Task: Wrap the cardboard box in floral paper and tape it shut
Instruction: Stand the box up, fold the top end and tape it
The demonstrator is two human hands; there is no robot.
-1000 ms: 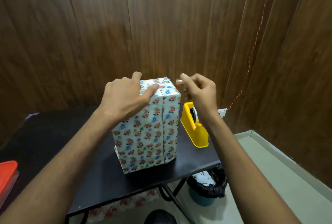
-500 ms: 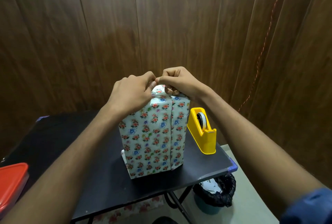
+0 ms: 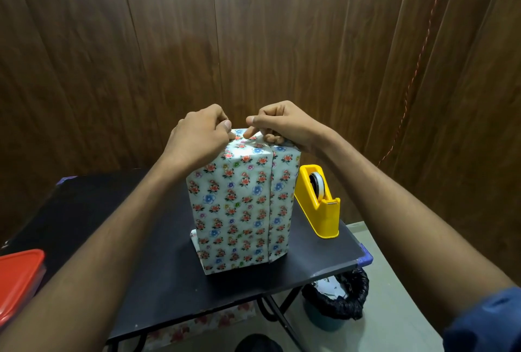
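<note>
Wrapped box (image 3: 242,210) upright near the tabletop's (image 3: 118,227) right edge, left hand (image 3: 198,137) and right hand (image 3: 282,124) both curled, pinching its top paper fold, tape dispenser (image 3: 318,202) just beside

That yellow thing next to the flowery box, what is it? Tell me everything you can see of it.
It looks like a tape dispenser, of glossy yellow plastic: a wedge-shaped body with a roll of pale tape seated in its slot and a small metal-looking cutter at the near, lower end. It stands upright on the black table, near the table's right edge, close beside the wrapped box. Whether they touch cannot be told. Neither hand touches it.
</note>
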